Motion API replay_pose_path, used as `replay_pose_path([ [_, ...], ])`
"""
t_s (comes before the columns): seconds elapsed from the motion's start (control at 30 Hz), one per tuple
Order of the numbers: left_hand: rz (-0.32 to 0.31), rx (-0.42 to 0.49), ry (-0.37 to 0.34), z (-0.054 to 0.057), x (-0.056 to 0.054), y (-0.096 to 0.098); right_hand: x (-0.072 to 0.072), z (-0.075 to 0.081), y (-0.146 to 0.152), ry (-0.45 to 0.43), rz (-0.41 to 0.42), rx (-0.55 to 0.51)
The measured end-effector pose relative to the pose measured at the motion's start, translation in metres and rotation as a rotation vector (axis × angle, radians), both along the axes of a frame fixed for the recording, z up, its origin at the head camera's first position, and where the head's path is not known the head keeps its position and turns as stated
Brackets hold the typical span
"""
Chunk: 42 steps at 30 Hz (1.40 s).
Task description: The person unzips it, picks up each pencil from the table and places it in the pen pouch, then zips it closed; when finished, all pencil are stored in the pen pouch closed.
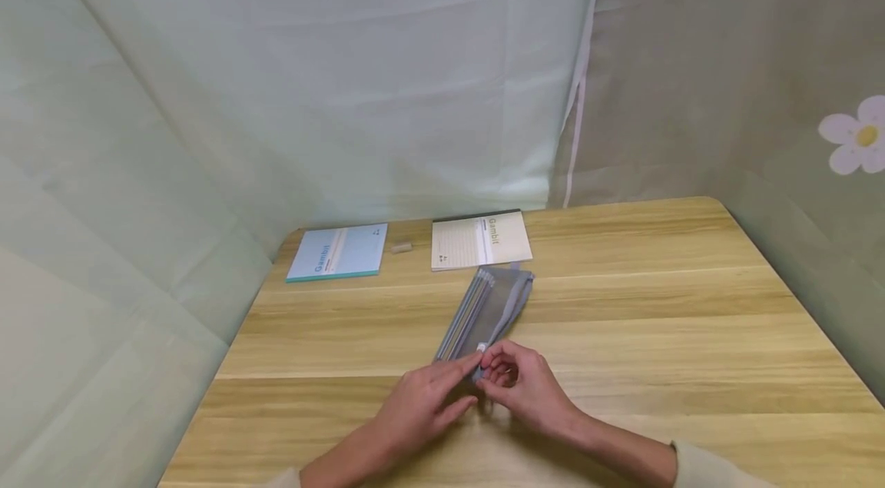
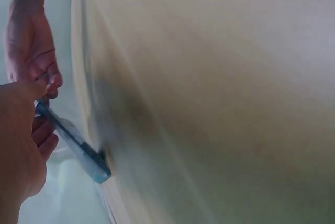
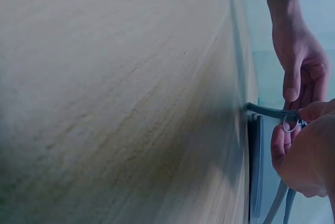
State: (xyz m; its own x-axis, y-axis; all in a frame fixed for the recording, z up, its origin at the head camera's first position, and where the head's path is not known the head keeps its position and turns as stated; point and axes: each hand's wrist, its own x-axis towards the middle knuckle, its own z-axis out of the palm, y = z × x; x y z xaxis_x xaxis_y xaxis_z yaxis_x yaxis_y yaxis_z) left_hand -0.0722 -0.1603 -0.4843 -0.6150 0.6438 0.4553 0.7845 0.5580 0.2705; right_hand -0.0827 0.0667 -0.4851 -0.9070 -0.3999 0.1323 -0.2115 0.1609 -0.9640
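Observation:
A grey mesh pencil case [image 1: 499, 302] lies slanted on the wooden table, several pencils [image 1: 468, 311] showing inside along its left side. My left hand [image 1: 429, 400] holds its near end, long fingers over the top and thumb lower down. From the other side, my right hand [image 1: 528, 388] pinches the zip end at that same corner. In the right wrist view a small metal ring [image 3: 291, 123] hangs at the right fingertips, beside a raised grey strip of the case. The left wrist view shows both hands meeting at this raised end. The exact finger contact is partly hidden.
A blue notebook [image 1: 337, 252] lies at the table's back left. Right of it are a small beige block [image 1: 401, 247], perhaps an eraser, and a cream notebook [image 1: 482, 240] just beyond the case. Curtains [image 1: 415, 88] hang behind the table [image 1: 657, 319].

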Motion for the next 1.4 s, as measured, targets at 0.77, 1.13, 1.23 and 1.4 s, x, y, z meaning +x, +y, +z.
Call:
replay_pose_path([
  [0.77, 0.136, 0.122, 0.048, -0.013, 0.001, 0.012, 0.003, 0.002, 0.004, 0.044, 0.032, 0.023],
  [1.13, 0.112, 0.135, 0.066, -0.016, 0.000, 0.011, 0.002, -0.001, 0.004, 0.106, -0.010, 0.048],
  [1.23, 0.108, 0.132, 0.075, -0.017, -0.001, 0.011, 0.002, 0.000, 0.005, 0.102, -0.015, 0.066],
  [1.4, 0.109, 0.155, 0.064, -0.018, 0.000, 0.010, 0.001, 0.001, 0.006, 0.062, -0.004, 0.064],
])
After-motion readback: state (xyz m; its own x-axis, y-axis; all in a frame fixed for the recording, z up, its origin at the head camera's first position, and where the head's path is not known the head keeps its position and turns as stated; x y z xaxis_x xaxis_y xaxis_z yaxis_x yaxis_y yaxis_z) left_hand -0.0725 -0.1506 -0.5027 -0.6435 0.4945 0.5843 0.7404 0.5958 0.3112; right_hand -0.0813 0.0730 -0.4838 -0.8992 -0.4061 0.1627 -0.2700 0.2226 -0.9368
